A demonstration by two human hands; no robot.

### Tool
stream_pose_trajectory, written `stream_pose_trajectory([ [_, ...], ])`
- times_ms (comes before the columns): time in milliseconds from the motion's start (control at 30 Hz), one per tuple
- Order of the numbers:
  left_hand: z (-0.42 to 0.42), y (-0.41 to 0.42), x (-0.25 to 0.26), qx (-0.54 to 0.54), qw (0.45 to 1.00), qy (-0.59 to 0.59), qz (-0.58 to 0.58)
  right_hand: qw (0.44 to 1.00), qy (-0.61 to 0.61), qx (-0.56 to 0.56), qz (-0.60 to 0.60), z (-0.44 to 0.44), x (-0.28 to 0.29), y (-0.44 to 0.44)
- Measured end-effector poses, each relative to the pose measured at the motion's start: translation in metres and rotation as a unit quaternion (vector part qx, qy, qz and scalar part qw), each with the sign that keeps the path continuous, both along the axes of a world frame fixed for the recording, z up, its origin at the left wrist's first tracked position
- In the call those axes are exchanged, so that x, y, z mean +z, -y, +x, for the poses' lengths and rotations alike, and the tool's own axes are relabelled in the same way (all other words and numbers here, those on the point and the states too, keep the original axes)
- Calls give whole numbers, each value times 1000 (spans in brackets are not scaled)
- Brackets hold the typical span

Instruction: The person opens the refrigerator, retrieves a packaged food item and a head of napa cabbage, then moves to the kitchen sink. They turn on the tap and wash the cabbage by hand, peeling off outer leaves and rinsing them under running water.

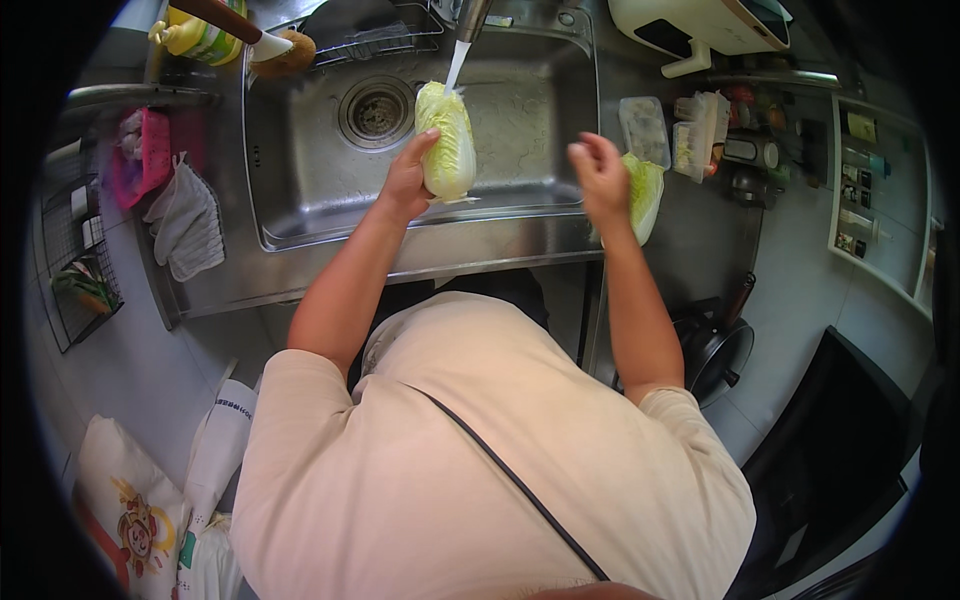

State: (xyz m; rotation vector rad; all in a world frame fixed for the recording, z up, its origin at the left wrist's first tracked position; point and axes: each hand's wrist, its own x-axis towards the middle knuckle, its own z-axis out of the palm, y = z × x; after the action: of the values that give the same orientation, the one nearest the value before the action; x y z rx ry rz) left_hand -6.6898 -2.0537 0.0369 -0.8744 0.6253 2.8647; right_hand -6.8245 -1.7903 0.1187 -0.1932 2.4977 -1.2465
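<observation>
My left hand (410, 171) grips a small napa cabbage (448, 146) by its left side, over the steel sink (517, 135). Water runs from the faucet (474, 19) onto the cabbage's leafy upper end. Over the sink's right rim is my right hand (602, 169), its fingers partly curled and nothing seen in them. Beside and partly behind that hand, a second piece of napa cabbage (646, 195) lies on the steel counter. The sink drain (376, 111) shows left of the held cabbage.
A brush (289, 54) and a yellow pump bottle (202, 37) are at the upper left. A pink basket (154, 154) and grey cloth (187, 221) sit left of the sink. Clear plastic containers (643, 124) stand to the right, below a white appliance (705, 26). A lidded pan (716, 360) is lower right.
</observation>
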Motion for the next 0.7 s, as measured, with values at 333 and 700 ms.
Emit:
stream_pose_trajectory([
  [333,-21,0,4,102,993,-43,27,996,36,69,-53,3,-46,180],
  [700,-20,14,4,56,977,7,-204,985,-156,-76,-1,15,-59,178],
])
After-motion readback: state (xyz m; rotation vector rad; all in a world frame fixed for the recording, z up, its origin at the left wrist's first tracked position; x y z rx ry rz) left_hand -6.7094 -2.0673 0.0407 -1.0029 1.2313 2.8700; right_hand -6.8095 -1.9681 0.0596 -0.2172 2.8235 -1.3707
